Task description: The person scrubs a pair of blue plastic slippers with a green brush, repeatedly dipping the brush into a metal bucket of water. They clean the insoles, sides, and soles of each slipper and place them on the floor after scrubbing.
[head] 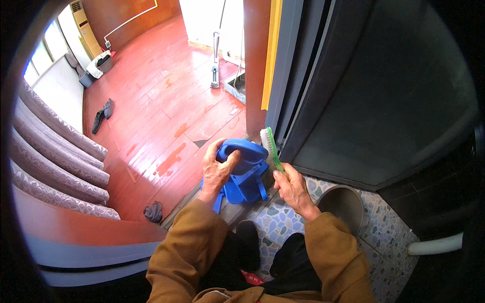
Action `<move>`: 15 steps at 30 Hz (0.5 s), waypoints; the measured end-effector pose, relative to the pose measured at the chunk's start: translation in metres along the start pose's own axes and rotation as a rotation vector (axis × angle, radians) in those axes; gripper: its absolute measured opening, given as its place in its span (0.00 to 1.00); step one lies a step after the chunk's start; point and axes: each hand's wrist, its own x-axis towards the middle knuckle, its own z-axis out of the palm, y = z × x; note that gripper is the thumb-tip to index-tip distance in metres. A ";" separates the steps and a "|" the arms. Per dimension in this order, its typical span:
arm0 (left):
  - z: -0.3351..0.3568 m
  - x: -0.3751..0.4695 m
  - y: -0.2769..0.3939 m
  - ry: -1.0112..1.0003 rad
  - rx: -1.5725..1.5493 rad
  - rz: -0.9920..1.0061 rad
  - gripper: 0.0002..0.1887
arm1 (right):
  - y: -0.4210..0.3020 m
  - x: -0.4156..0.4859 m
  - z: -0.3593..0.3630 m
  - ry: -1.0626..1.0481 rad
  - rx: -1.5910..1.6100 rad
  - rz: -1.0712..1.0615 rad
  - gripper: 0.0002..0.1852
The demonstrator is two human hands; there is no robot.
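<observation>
My left hand [219, 166] grips a blue plastic piece [248, 149] with a rounded rim, its thumb hooked over the near edge. More blue plastic [244, 189] shows just below, over the doorway threshold; whether the two are one object I cannot tell. In my right hand [293, 187] is the green handle of a scrubbing brush [269, 146]. Its white bristles face left, towards the blue piece, with a small gap between them.
A brown bucket [341, 206] stands right of my right forearm on pebble-patterned tiles [282, 217]. A dark sliding door [371, 94] rises at right. Beyond the threshold lies a wet reddish floor [159, 113] with a crumpled grey cloth [153, 212], dark shoes [102, 115] and patterned curtains [64, 151].
</observation>
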 end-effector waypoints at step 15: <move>0.004 -0.002 -0.026 -0.042 0.225 0.004 0.34 | -0.003 -0.025 -0.004 0.125 -0.262 -0.068 0.20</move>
